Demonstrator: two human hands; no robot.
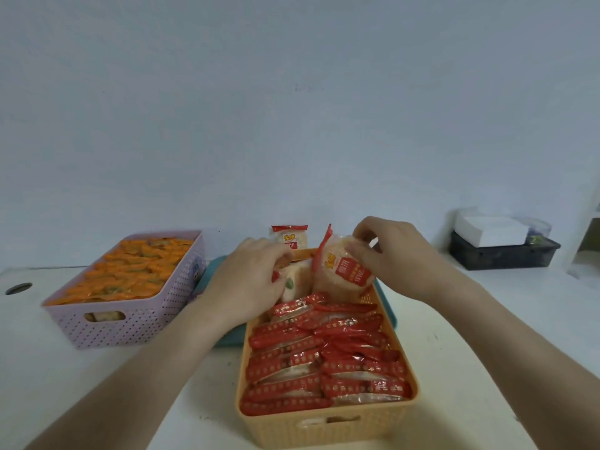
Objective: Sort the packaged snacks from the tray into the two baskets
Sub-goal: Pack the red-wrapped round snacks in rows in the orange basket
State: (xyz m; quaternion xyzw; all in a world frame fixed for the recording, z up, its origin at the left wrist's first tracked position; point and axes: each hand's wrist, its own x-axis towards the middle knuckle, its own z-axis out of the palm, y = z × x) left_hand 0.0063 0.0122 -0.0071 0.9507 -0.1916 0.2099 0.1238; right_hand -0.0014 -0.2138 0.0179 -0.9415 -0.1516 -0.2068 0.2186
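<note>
White bench, blank wall. My right hand [394,258] pinches a red packet [341,271] above the orange basket [328,423]; left hand [250,280] grips another inside. Rows packed tight: packet may spring out. Purple basket [130,326] full.

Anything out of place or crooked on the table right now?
One red-edged packet stands apart beyond the orange basket, against the wall, in neither basket. In the basket, the packet under the right hand sits tilted above the neat red rows. The purple basket looks orderly.
</note>
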